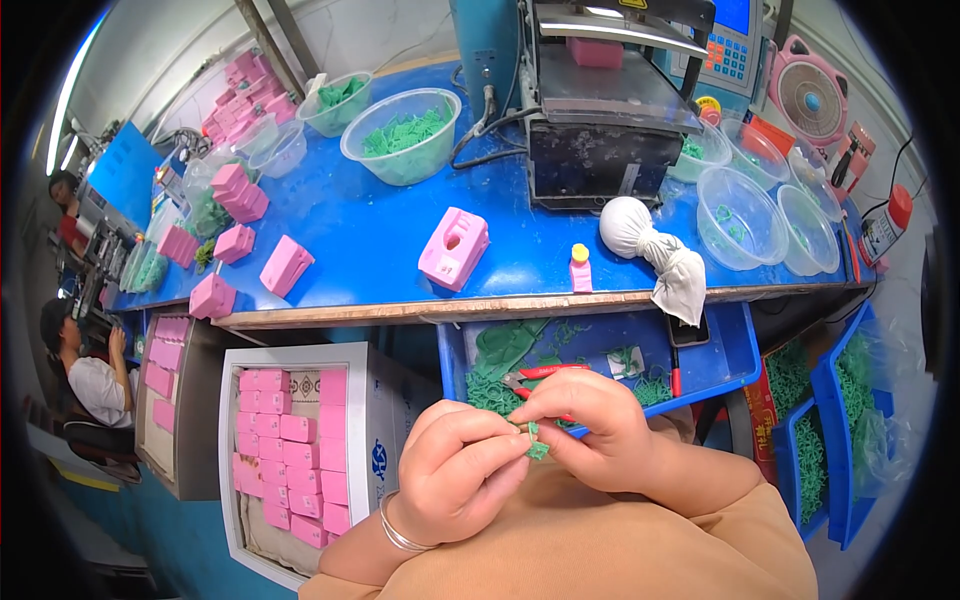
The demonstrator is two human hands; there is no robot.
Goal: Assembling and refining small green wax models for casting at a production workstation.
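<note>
Close to my body, just in front of the drawer, my left hand [452, 468] and my right hand [600, 428] meet with their fingertips pinched together. Between them is a small green piece [538, 450], its upper part hidden by the fingers. Both hands are closed on it. Just beyond the fingers, red-handled pliers [550, 369] lie in an open blue drawer [720, 372], among loose green pieces [490, 392]. A pink block with a round hole [453, 250] sits on the blue bench above the drawer.
A white cloth bundle [650, 245] and a small yellow-capped bottle [581, 268] stand near the bench edge. Behind is a black press [600, 150]. Clear bowls [403, 170] hold green pieces. At left, a box [350, 365] holds pink blocks; another person [98, 385] sits beyond.
</note>
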